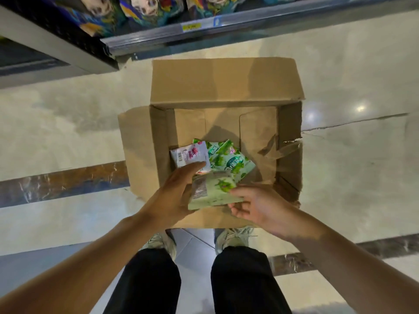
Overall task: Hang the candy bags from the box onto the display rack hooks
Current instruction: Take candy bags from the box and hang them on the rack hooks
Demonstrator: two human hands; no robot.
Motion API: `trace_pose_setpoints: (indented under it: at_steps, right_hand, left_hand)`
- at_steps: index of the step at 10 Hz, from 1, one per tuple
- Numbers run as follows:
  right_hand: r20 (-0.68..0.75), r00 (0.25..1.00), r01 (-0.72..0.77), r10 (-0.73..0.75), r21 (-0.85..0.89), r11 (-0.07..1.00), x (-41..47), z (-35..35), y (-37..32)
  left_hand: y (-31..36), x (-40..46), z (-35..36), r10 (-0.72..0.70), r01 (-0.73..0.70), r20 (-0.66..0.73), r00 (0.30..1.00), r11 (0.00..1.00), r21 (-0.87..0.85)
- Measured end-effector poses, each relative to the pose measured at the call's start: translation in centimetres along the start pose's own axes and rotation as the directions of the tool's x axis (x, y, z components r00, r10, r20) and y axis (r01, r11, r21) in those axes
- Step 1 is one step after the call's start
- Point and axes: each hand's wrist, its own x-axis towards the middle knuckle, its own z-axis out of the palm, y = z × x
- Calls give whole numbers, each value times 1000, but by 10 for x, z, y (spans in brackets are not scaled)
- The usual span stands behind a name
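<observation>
A: Setting — polished pale stone floor [68, 114] with dark marble bands, store aisle, viewed straight down.

B: Task items?

A: Cardboard box [226, 87] on the floor, flaps open. Inside, at its near-left corner: a pink-and-white candy bag [189, 154] lying partly over green candy bags [231, 159]. One more pale green bag [213, 191], barcode side up, is lifted over the box's near edge.

B: Hands?

A: Right hand [256, 205] pinches the pale green bag at its right edge, thumb on top, fingers curled beneath. Left hand [174, 191] has fingers stretched out, relaxed, lying along that bag's left side, fingertips reaching to the lower edge of the pink-and-white bag. Whether they touch the pink one, cannot tell.

B: Around the box?

A: Torn tape strip hanging on the box's right wall. Two light sneakers [233, 236] just at the near flap, dark trousers [240, 279] below them. Beyond the box, a metal shelf [172, 35] edge with a yellow price label [191, 26]; colourful packets [145, 10] stand on it, print blurred.
</observation>
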Motion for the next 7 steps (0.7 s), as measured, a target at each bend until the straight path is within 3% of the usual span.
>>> trace_pose_setpoints:
  at_steps: [2,3,4,5,6,7]
  right_hand:
    - [85,995,52,-53,18,998,-2,4,0]
    - [-26,986,162,-165,-85,983,15,-3,-7]
    - [-210,934,223,-290,-295,929,45,-18,-10]
    - [-281,909,126,-307,-516,847,80,-41,-6]
    - [-354,873,20,-336,-662,750,108,-61,-5]
    - [-423,807,27,-412,-671,741,130,-72,-7]
  left_hand:
    - [3,2,10,50,-77,-186,981,988,-136]
    - [-6,4,15,-40,-21,-315,948,982,-189]
    - [-12,4,14,-170,85,-305,937,958,-274]
    - [-23,8,13,-248,147,-279,928,930,-337]
    - [-34,15,13,-307,196,-241,921,898,-394]
    - [-48,25,19,-324,215,-220,920,887,-409]
